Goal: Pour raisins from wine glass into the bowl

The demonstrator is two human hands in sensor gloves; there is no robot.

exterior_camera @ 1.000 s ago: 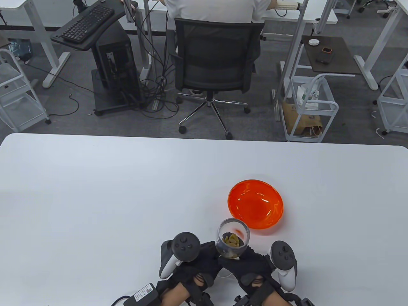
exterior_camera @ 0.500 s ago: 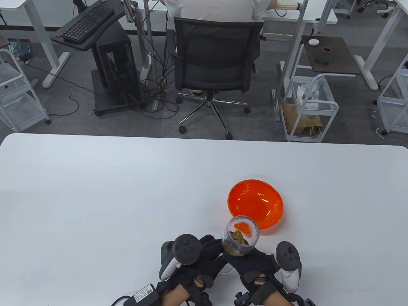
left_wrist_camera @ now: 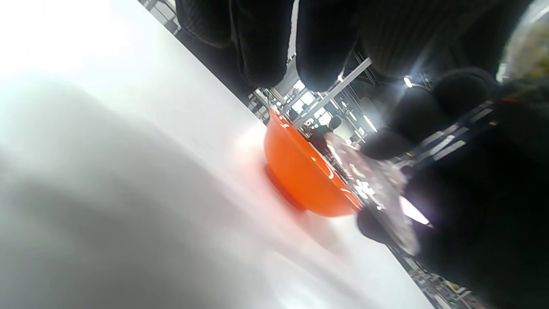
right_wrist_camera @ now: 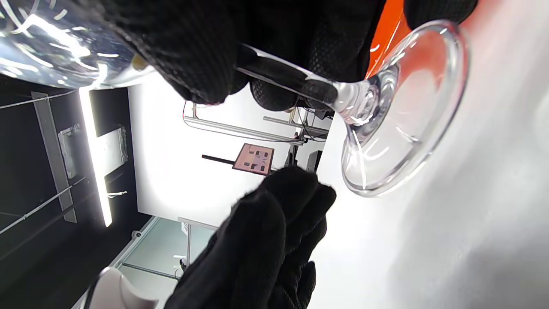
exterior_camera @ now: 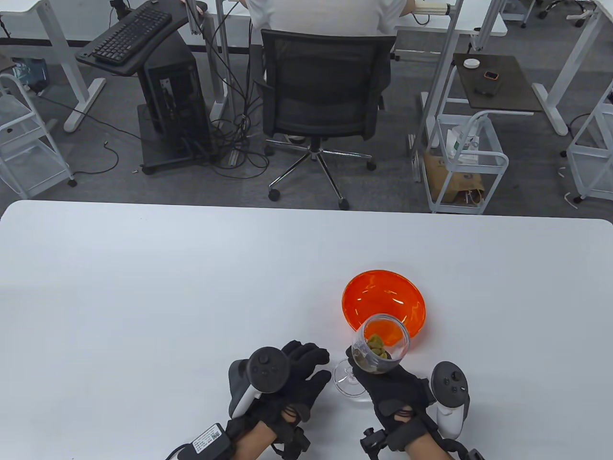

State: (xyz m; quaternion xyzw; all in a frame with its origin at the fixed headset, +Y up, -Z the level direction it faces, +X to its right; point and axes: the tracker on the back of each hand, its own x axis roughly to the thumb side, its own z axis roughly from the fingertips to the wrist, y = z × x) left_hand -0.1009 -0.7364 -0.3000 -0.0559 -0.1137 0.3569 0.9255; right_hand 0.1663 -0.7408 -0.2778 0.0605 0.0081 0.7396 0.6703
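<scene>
- Raisins (exterior_camera: 375,346), yellow-green and heaped low in the clear stemmed wine glass (exterior_camera: 380,346), have slid toward the rim side since a second ago, because you have tipped the glass from upright toward the translucent orange plastic bowl (exterior_camera: 383,293).
- The glass mouth now overlaps the bowl's near rim in the table view; a second ago it stood short of it, closer to you. None of the raisins show inside the bowl yet.
- Your right hand (exterior_camera: 400,400) grips the stem, fingers clamped around it just under the cup; the right wrist view shows the round clear foot (right_wrist_camera: 401,113) lifted and angled off the white desk (exterior_camera: 191,287).
- Your left hand (exterior_camera: 287,383) has let go and drawn back to your left. Its fingers are spread apart, holding nothing, hovering low over the desk near the foot of the glass.
- What that means: the carry looks finished and the pour is starting. My judgement is that more tilt, with the mouth kept over the bowl's middle, is what remains; a rim this near the edge could drop raisins onto the desk.
- Writing: a white label with a printed code sits on the black box (exterior_camera: 210,438) at your left wrist, too small to read. No brand is legible on glass, bowl or trackers.
</scene>
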